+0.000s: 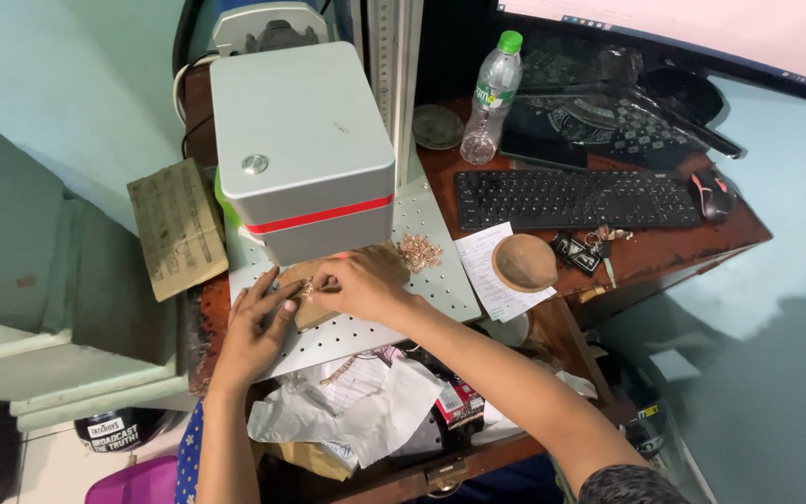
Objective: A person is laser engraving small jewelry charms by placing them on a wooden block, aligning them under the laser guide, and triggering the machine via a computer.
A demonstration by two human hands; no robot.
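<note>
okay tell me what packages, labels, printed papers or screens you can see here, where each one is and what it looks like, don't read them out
Computer monitor: top right, black frame, bright white screen.
Clear plastic water bottle: behind the keyboard, green cap, green-and-white label.
White printed paper slip: under the round wooden bowl, right of the hands.
Flat brown printed cardboard piece: left of the grey machine.
Crumpled white plastic wrapping: lower shelf, below the hands.
Red-and-black small packet: beside that wrapping.
</note>
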